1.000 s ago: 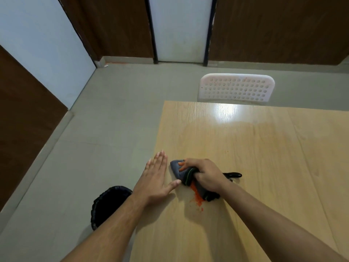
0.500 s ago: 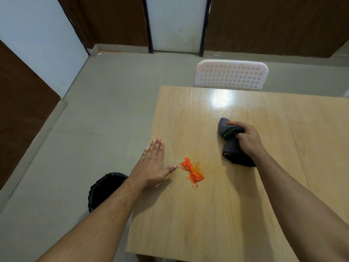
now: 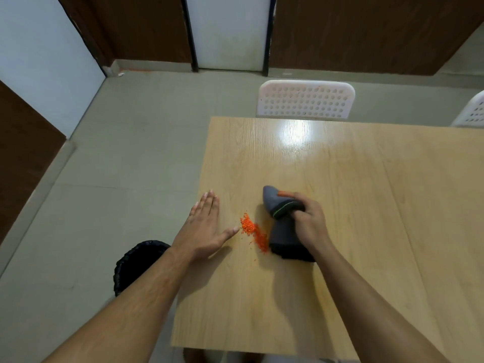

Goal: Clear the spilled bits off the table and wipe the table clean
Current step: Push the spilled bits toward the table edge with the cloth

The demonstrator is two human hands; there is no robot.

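The right hand (image 3: 310, 222) has its fingers curled round a bunched grey cloth (image 3: 284, 226) and presses it onto the desk (image 3: 340, 284). Half a second ago this hand held the cloth further out on the desk, well apart from the spill; it has now come back, so that the cloth's lower left edge touches the trailing end of the orange bits (image 3: 252, 231). The bits form a short diagonal streak between the two hands, near the desk's left edge.

The left hand (image 3: 207, 226) lies flat on the desk, fingers straight and together, thumb spread toward the bits with its tip just beside them. It has stayed in place at the desk's left edge across all three moments, acting as a stop.

A black bin (image 3: 136, 263) stands on the floor below the left edge, partly hidden by the left forearm.

Assessment: the return stroke has gathered the bits into a tighter pile beside the left hand. The clearing step is in progress, not complete. The next stroke probably needs to push the pile left, past or into the left hand and over the edge toward the bin. Risk: loose grains may scatter onto the floor beside the bin. General wiping of the desk remains to be done.
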